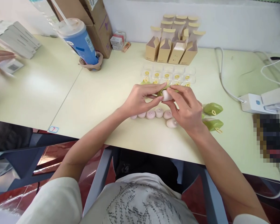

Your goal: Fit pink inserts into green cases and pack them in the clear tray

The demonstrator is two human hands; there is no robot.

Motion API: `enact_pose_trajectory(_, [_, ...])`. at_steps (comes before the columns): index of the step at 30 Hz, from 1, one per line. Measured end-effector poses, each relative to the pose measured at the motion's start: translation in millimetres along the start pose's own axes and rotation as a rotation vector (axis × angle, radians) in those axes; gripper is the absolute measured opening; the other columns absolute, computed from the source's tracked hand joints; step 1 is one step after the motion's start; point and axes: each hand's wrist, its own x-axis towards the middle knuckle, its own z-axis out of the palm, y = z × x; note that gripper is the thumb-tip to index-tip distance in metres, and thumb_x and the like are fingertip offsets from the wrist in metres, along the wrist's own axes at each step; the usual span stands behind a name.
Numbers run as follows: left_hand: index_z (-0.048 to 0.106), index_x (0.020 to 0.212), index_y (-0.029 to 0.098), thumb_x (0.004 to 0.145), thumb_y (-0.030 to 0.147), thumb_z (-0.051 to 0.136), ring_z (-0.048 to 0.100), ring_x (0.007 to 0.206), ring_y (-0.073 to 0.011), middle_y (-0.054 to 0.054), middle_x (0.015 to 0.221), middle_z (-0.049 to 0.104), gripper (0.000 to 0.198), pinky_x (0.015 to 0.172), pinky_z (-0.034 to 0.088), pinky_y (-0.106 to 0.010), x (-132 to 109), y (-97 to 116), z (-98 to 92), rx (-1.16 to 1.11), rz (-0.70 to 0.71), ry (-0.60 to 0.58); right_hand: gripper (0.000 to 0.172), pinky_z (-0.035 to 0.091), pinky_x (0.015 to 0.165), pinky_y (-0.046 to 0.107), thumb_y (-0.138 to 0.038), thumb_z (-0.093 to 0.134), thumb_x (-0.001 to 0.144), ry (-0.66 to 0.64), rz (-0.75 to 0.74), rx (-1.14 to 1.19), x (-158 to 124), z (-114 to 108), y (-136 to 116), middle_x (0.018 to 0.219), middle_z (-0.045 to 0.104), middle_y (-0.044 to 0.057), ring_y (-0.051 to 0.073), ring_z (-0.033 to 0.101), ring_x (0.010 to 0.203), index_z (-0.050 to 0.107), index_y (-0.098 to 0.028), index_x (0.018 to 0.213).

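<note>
My left hand (141, 99) pinches a small green cover (160, 91) in front of me. Partly inside that cover sits a white egg-shaped piece (167, 95), which my right hand (188, 107) grips with its fingertips. Below my hands, several pale pink rounded pieces (150, 114) stand in a row on the table, one of them nearer to me (172, 123). To the right of my right hand lie green cases with yellow loops (213, 109), partly hidden by the wrist. Just beyond my fingers is a clear plastic tray (193, 71) with yellow round marks.
Open tan cartons (164, 53) stand against the wall. A blue cup (82, 46) with a straw sits in a cardboard holder at left, by a brown box (101, 34). A white power strip (252, 104) and cables lie at right. Another person's hand (0, 57) is far left, near white boxes.
</note>
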Motion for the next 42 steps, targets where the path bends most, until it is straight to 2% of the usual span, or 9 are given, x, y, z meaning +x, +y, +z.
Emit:
enact_pose_trajectory(6, [0.082,0.157,0.034,0.117,0.038,0.065,0.080,0.148,-0.0328,0.001,0.153,0.084,0.044,0.124,0.071,-0.057,-5,-1,1.9,0.176,0.118,-0.005,0.040,0.077,0.096,0.048,-0.054,0.068,0.118,0.018,-0.147,-0.121,-4,-1,0,0.134,0.087,0.018,0.035,0.088,0.115,0.086,-0.025,0.140])
enact_pose_trajectory(10, [0.068,0.172,0.027,0.122,0.030,0.049,0.074,0.156,-0.0299,-0.005,0.165,0.077,0.054,0.132,0.064,-0.054,-6,-20,6.2,0.213,0.323,-0.007,0.034,0.075,0.079,0.038,-0.045,0.069,0.120,0.052,-0.294,-0.265,-6,2,1,0.127,0.090,0.017,0.028,0.089,0.096,0.085,-0.022,0.137])
enact_pose_trajectory(13, [0.059,0.180,0.024,0.126,0.030,0.043,0.071,0.160,-0.0286,-0.009,0.171,0.073,0.056,0.133,0.063,-0.050,-5,-29,5.4,0.205,0.403,-0.045,0.030,0.075,0.079,0.037,-0.043,0.070,0.119,0.159,-0.332,-0.264,-6,7,1,0.121,0.090,0.015,0.027,0.088,0.093,0.084,-0.021,0.134])
enact_pose_trajectory(17, [0.055,0.182,0.027,0.129,0.032,0.039,0.070,0.162,-0.0272,-0.008,0.173,0.071,0.056,0.136,0.061,-0.048,-2,-26,0.7,0.183,0.387,-0.098,0.026,0.076,0.088,0.041,-0.043,0.075,0.115,0.222,-0.269,-0.224,-4,10,-4,0.117,0.089,0.014,0.030,0.088,0.099,0.084,-0.024,0.129])
enact_pose_trajectory(21, [0.054,0.182,0.027,0.128,0.030,0.038,0.077,0.153,-0.0261,-0.009,0.167,0.076,0.057,0.126,0.066,-0.042,-4,-20,0.8,0.177,0.372,-0.096,0.019,0.073,0.078,0.037,-0.039,0.077,0.113,0.261,-0.257,-0.176,-2,8,-12,0.111,0.088,0.013,0.027,0.086,0.090,0.083,-0.023,0.121])
enact_pose_trajectory(26, [0.036,0.188,0.027,0.122,0.026,0.042,0.080,0.146,-0.0263,-0.012,0.168,0.075,0.067,0.118,0.067,-0.038,-6,-12,0.7,0.176,0.183,-0.161,0.017,0.072,0.076,0.039,-0.039,0.076,0.113,0.230,-0.215,-0.117,-1,9,-14,0.106,0.085,0.012,0.026,0.084,0.087,0.082,-0.024,0.117])
enact_pose_trajectory(33, [0.065,0.166,0.020,0.126,0.037,0.046,0.085,0.130,-0.0225,-0.012,0.155,0.081,0.047,0.113,0.066,-0.032,0,-5,-5.7,0.142,0.169,-0.134,0.016,0.076,0.073,0.040,-0.037,0.079,0.111,0.221,-0.170,0.082,2,11,-10,0.113,0.082,0.012,0.027,0.084,0.091,0.081,-0.026,0.121])
enact_pose_trajectory(38, [0.079,0.146,0.021,0.115,0.070,0.072,0.083,0.102,-0.0216,-0.013,0.132,0.087,0.058,0.095,0.067,-0.033,7,-8,-10.5,-0.009,0.192,-0.110,0.026,0.077,0.064,0.034,-0.038,0.085,0.107,0.217,-0.114,0.292,2,5,-5,0.119,0.079,0.008,0.022,0.081,0.086,0.080,-0.028,0.131])
enact_pose_trajectory(42, [0.082,0.138,0.024,0.112,0.072,0.077,0.080,0.093,-0.0206,-0.011,0.123,0.086,0.055,0.088,0.066,-0.035,8,-8,-9.3,-0.100,0.163,-0.091,0.028,0.077,0.064,0.035,-0.042,0.086,0.106,0.193,-0.121,0.359,1,3,-4,0.119,0.078,0.007,0.022,0.080,0.088,0.082,-0.030,0.131])
